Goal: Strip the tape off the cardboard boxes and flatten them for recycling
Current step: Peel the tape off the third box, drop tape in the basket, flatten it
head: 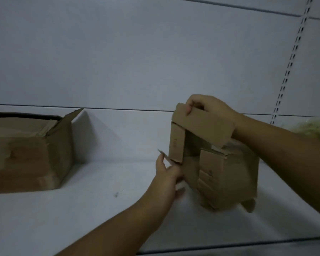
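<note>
A small brown cardboard box (227, 174) lies on its side on the white shelf, its opened end facing me with the flaps spread. My right hand (209, 108) grips the upper flap (203, 124) from above, fingers curled over its far edge. My left hand (167, 172) holds the lower left flap at the box's bottom left corner. A bit of clear tape shows along the inner seam near the box's middle. A larger open cardboard box (28, 154) sits at the far left, one flap standing up.
The white shelf (100, 209) has its front edge running along the bottom right. A white back panel rises behind, with a slotted upright (292, 60) at the right. A pale greenish bundle (314, 130) lies at the far right edge.
</note>
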{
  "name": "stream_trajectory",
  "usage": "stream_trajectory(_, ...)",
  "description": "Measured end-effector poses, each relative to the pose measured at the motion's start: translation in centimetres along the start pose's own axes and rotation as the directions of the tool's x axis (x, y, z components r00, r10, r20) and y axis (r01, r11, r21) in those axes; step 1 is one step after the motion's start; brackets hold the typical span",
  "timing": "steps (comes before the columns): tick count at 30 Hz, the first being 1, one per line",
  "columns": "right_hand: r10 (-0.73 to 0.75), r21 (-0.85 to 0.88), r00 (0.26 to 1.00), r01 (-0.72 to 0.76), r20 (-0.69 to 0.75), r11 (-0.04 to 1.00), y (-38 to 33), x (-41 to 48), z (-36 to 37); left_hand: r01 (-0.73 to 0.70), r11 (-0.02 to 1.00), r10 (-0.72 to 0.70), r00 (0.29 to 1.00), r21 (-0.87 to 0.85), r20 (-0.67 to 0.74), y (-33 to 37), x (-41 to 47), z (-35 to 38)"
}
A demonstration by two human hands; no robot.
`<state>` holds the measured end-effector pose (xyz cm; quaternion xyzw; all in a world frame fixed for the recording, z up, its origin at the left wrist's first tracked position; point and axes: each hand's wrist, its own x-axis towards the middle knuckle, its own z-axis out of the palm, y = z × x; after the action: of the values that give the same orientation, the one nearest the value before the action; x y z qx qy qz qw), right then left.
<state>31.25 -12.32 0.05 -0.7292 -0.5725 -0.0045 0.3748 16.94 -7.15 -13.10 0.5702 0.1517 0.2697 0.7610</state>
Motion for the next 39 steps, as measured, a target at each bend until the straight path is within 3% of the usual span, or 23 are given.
stream_trajectory(2,0.0,0.02,0.991,-0.002,0.135,1.0,1.2,-1.2,1.7,-0.077,0.971,0.102,0.99,0.227,-0.097,-0.7,-0.5,-1.6)
stream_trajectory(3,-0.002,0.064,0.978,-0.011,0.209,0.998,1.7,-1.8,2.5,-0.108,0.898,0.165,0.981,0.426,-0.1,-0.9,-0.7,-2.6)
stream_trajectory(5,-0.009,0.152,0.96,-0.035,0.281,0.988,2.7,-2.5,3.9,-0.222,0.574,0.274,0.959,0.789,0.07,-1.1,-0.8,-4.6)
stream_trajectory(6,-0.017,0.182,0.961,-0.035,0.275,0.983,3.0,-2.6,4.6,-0.293,0.435,0.277,0.943,0.852,0.183,-1.4,-0.8,-5.2)
stream_trajectory(7,-0.023,0.209,0.962,-0.036,0.272,0.977,3.3,-2.5,5.2,-0.343,0.422,0.274,0.931,0.839,0.243,-1.7,-0.6,-5.6)
stream_trajectory(10,-0.021,0.265,0.962,-0.054,0.273,0.963,3.2,-1.9,6.5,-0.226,0.686,0.253,0.965,0.692,0.064,-1.6,0.3,-6.1)
stream_trajectory(12,-0.01,0.303,0.959,-0.079,0.282,0.95,2.9,-1.6,6.8,-0.061,0.731,0.13,0.99,0.68,-0.05,-0.8,1.9,-6.3)
stream_trajectory(16,-0.02,0.238,0.958,-0.051,0.287,0.97,2.7,-1.0,7.5,-0.013,0.789,0.011,1.0,0.614,0.007,0.7,3.6,-7.4)
stream_trajectory(21,0.042,0.299,0.951,-0.138,0.307,0.944,1.8,-0.1,9.4,0.134,0.976,-0.132,0.991,0.17,-0.026,1.2,3.5,-11.7)
stream_trajectory(25,-0.026,0.27,0.946,-0.066,0.324,0.96,0.7,0.7,11.8,0.25,0.961,-0.245,0.968,-0.122,0.058,1.1,3.3,-13.9)
stream_trajectory(30,0.018,0.256,0.928,-0.121,0.371,0.959,0.9,0.9,15.3,0.263,0.947,-0.269,0.963,-0.185,-0.005,1.1,3.4,-15.3)
stream_trajectory(34,-0.052,0.111,0.935,0.014,0.351,0.994,1.8,0.4,16.9,0.338,0.907,-0.358,0.933,-0.251,-0.037,1.5,3.2,-15.5)
stream_trajectory(37,-0.215,-0.101,0.968,0.229,0.129,0.968,2.2,0.0,16.4,0.315,0.923,-0.331,0.943,-0.222,-0.041,1.3,3.3,-15.4)
stream_trajectory(39,-0.272,-0.134,0.962,0.266,-0.035,0.955,1.8,-0.6,15.4,0.3,0.933,-0.308,0.951,-0.201,-0.011,1.3,3.4,-15.3)
